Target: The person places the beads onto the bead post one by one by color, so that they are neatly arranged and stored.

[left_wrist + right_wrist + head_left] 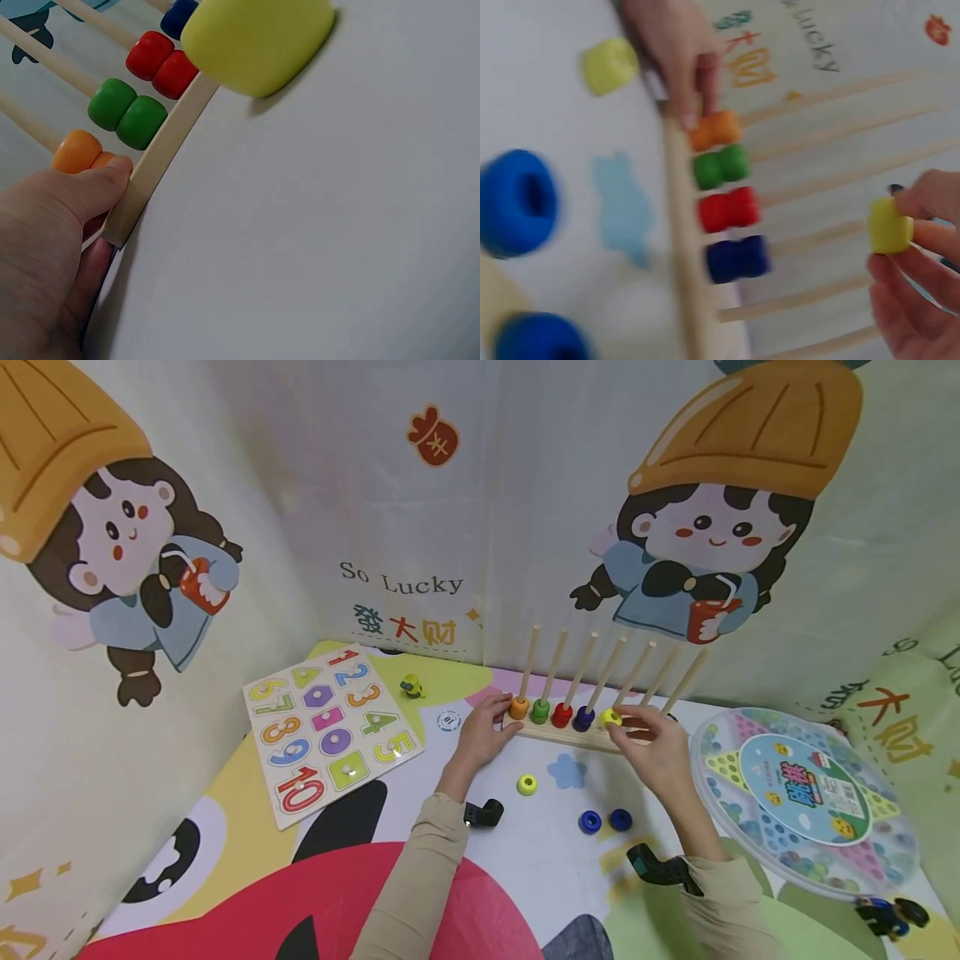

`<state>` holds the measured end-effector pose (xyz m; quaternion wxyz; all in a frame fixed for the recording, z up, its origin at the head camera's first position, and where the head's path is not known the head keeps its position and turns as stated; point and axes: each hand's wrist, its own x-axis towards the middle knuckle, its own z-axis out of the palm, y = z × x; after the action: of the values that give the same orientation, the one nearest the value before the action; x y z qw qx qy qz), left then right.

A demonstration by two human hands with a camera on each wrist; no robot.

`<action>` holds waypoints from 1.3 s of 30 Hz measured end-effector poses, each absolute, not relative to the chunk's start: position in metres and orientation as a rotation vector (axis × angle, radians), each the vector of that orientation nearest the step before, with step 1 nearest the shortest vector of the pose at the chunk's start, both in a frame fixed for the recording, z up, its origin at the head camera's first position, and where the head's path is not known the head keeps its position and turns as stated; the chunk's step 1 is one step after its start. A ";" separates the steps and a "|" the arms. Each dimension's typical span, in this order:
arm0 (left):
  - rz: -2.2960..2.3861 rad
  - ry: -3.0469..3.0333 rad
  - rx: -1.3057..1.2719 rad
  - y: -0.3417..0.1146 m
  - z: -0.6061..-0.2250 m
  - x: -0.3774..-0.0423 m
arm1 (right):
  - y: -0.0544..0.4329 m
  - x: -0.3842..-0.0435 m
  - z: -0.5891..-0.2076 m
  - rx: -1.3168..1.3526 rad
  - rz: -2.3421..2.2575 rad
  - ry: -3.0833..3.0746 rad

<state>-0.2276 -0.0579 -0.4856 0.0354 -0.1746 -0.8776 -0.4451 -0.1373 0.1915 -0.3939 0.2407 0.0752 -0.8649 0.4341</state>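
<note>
The left end of the wooden rack (pixel 558 736) is clasped by the left hand (pixel 486 735), with the thumb laid against the orange beads (pixel 77 152) and the fingers set around the end. A yellow bead (pixel 890 226) is pinched between the thumb and fingertips of the right hand (pixel 660 752) and is held in front of the posts, apart from the base in the right wrist view (whether a post is touched by it cannot be told). The first four posts are occupied at the foot by two beads each: orange, then green beads (pixel 141 122), red beads (pixel 562 716) and dark blue beads (pixel 583 719). A loose yellow bead (pixel 527 785) and two loose blue beads (pixel 590 822) are seen in front of the rack, which is flanked by a number board (pixel 307 745) and a round game board (pixel 806 789)
</note>
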 end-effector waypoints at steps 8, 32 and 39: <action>-1.348 -2.699 -0.549 -0.060 -0.487 -0.227 | 0.202 -0.145 -0.343 0.076 1.173 -2.122; -1.358 -2.704 -0.555 -0.058 -0.486 -0.228 | 0.196 -0.159 -0.308 0.013 0.982 -2.178; -1.357 -2.709 -0.541 -0.059 -0.486 -0.228 | 0.190 -0.148 -0.329 0.062 1.085 -2.137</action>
<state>-0.2279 -0.0588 -0.4861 0.0318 -0.1758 -0.8797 -0.4407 -0.1483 0.1898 -0.3291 0.3637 0.0241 -0.8302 0.4218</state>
